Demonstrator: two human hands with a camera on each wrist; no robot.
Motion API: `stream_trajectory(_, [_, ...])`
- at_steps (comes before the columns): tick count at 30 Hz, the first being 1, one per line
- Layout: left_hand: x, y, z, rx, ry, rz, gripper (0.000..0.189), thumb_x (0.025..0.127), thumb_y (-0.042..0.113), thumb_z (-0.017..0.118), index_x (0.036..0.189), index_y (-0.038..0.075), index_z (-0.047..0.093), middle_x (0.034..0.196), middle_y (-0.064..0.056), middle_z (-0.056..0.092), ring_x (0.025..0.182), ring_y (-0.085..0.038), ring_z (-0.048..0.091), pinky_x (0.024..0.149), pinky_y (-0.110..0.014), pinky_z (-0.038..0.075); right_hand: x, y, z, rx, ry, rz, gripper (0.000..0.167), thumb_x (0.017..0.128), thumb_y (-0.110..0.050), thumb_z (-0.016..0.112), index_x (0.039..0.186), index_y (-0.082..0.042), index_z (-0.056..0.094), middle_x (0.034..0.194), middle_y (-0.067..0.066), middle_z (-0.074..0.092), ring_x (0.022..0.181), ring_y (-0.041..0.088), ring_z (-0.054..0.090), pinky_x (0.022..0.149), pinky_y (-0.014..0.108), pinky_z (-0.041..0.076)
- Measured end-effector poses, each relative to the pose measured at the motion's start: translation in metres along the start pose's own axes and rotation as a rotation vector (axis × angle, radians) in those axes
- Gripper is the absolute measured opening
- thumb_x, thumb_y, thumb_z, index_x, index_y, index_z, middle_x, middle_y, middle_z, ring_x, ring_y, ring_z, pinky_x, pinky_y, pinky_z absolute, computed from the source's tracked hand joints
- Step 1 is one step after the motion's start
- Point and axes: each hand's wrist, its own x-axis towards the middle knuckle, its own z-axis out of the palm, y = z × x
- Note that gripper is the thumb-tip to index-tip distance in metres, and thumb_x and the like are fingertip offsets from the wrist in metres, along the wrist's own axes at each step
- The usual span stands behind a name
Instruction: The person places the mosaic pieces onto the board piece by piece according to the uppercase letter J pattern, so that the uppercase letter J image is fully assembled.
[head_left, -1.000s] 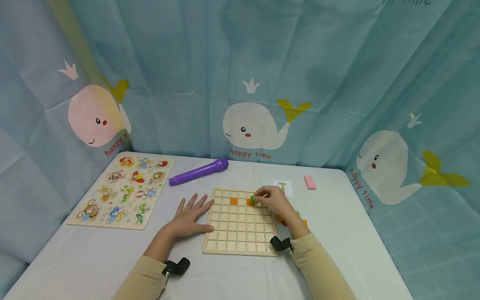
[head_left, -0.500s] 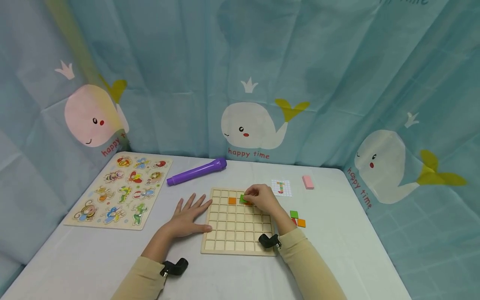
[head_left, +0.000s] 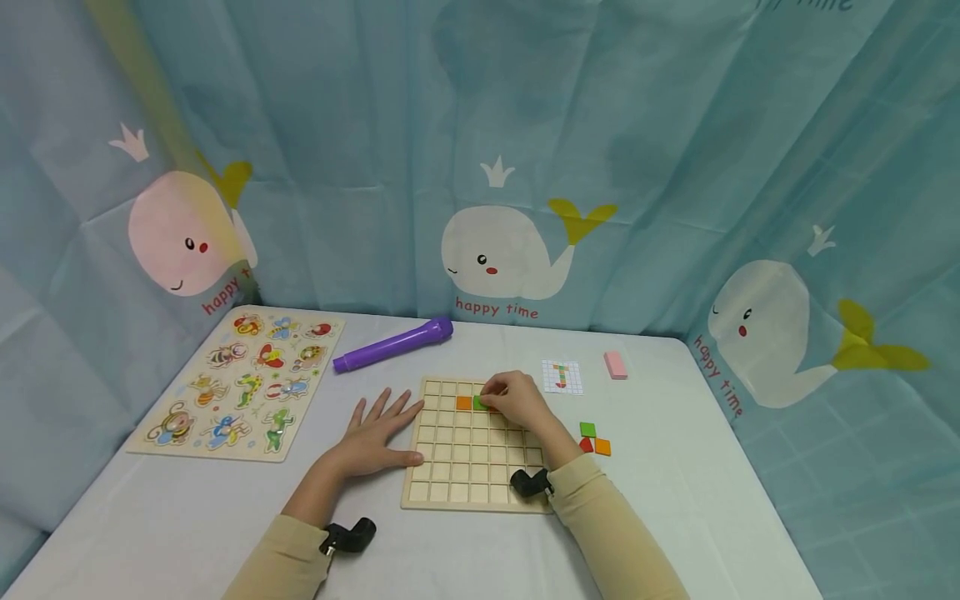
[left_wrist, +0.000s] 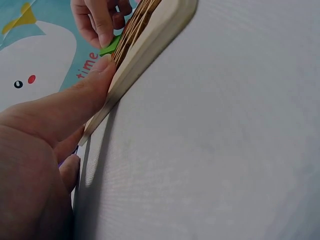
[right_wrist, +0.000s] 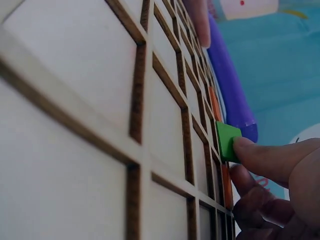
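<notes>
A square wooden grid board (head_left: 471,477) lies on the table. My right hand (head_left: 521,402) pinches a green square tile (right_wrist: 228,141) at the board's second row from the far edge; in the right wrist view the tile is tilted and stands partly above its cell. An orange tile (head_left: 464,403) sits in the cell to its left, and a second orange tile (right_wrist: 227,186) shows on the other side, mostly hidden by the hand in the head view. My left hand (head_left: 371,442) lies with fingers spread beside the board, its thumb touching the left edge.
Right of the board lie a green tile (head_left: 587,430), a red piece (head_left: 586,446) and an orange tile (head_left: 602,447). Beyond are a pattern card (head_left: 562,377) and a pink block (head_left: 616,365). A purple tube (head_left: 393,345) and an insect puzzle board (head_left: 236,392) are at left.
My right hand has moved left with the green tile, from above the right orange tile to the cell between the two orange ones. The left hand stays in place.
</notes>
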Motion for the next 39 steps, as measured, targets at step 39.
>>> stream_trajectory(39, [0.001, -0.002, 0.002, -0.004, 0.013, 0.005, 0.097, 0.081, 0.066, 0.072, 0.160, 0.025, 0.032, 0.169, -0.009, 0.018, 0.156, -0.042, -0.002, 0.120, -0.065, -0.014, -0.049, 0.018, -0.040, 0.052, 0.096, 0.052, 0.028, 0.092, -0.021, 0.076, 0.118, -0.010, 0.073, 0.088, -0.003, 0.068, 0.076, 0.015, 0.063, 0.064, 0.031, 0.053])
